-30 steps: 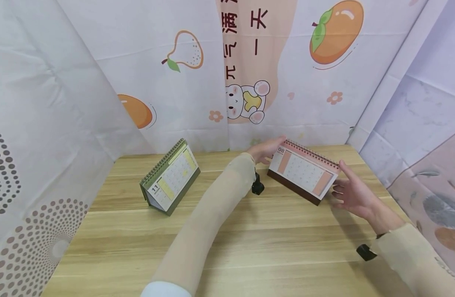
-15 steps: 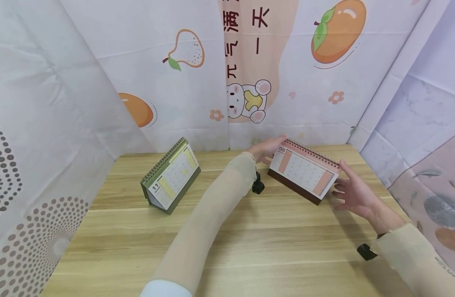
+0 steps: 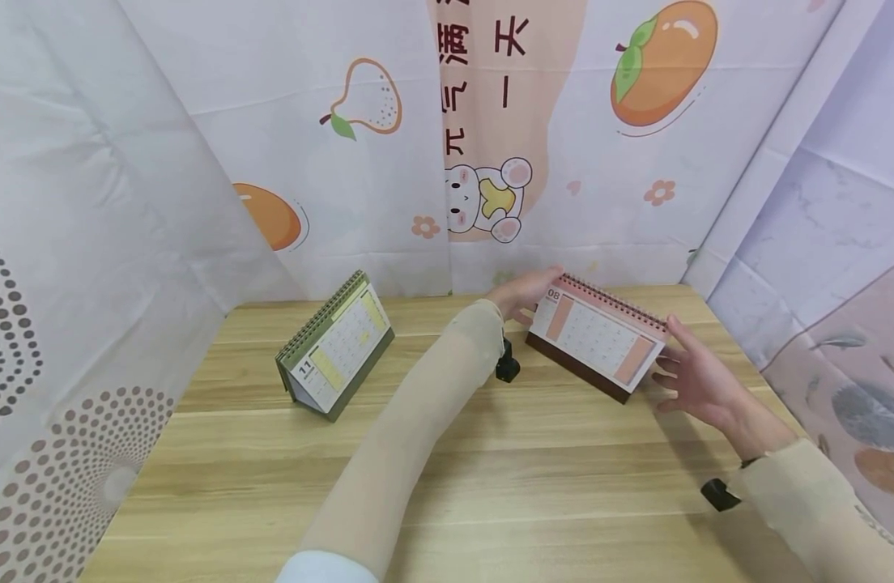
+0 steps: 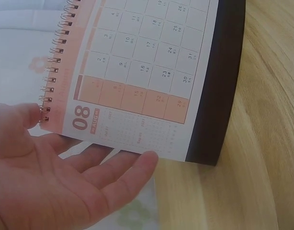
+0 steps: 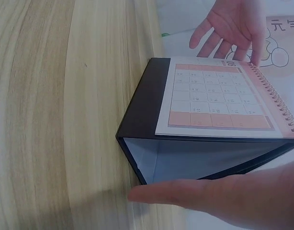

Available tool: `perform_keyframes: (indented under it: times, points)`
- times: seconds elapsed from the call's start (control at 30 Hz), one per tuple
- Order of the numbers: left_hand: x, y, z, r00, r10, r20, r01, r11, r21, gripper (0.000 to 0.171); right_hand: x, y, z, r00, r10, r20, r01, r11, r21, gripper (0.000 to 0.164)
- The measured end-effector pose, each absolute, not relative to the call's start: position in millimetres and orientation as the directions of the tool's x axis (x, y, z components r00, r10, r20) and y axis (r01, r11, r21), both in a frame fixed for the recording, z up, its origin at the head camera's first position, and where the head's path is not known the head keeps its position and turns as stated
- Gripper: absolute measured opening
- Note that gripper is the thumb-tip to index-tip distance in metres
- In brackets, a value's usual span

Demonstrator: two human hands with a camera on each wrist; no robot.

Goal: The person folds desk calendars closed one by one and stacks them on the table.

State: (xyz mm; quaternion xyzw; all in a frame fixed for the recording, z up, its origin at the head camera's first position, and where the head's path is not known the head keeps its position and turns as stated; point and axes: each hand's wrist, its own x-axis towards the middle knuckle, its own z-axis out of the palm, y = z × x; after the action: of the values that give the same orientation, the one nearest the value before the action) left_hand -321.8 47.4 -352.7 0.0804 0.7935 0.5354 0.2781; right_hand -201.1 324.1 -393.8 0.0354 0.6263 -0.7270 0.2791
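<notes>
A pink desk calendar (image 3: 596,328) with a dark brown base stands tent-like on the table's right side, its page marked 08. At its left end is my left hand (image 3: 523,293); the left wrist view shows the thumb at the wire coil's end and relaxed fingers (image 4: 130,179) along the side edge. My right hand (image 3: 698,380) is at the other end, its thumb by the upper right corner and its fingers spread loosely. In the right wrist view the calendar's hollow triangular end (image 5: 180,158) faces this hand. Neither hand's fingers curl round the calendar.
A green desk calendar (image 3: 338,348), page 11, stands angled on the left of the wooden table (image 3: 534,502). A printed curtain (image 3: 389,186) hangs right behind the table's back edge. More cloth (image 3: 848,324) hangs along the right side.
</notes>
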Motion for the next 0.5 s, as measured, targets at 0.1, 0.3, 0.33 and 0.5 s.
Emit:
perform_keyframes:
  times: [0.1,0.3,0.33,0.5]
  points:
    - [-314,47,-347,-0.839,0.411,-0.356,-0.172,0.421,0.891,0.058,-200,323,-393,-0.856,-0.35,-0.38,0.427,-0.066,-0.902,0.095]
    - [-306,44,-336,-0.829,0.405,-0.386,-0.206,0.42,0.884,0.058,-200,322,-394,-0.881,-0.329,-0.34,0.391,-0.1,-0.915,0.088]
    - [-307,44,-336,-0.828,0.404,-0.389,-0.209,0.421,0.883,0.057,-201,322,-394,-0.885,-0.327,-0.332,0.383,-0.104,-0.918,0.085]
    - [-313,45,-339,-0.832,0.4,-0.385,-0.203,0.427,0.881,0.054,-201,324,-396,-0.899,-0.323,-0.297,0.351,-0.122,-0.928,0.061]
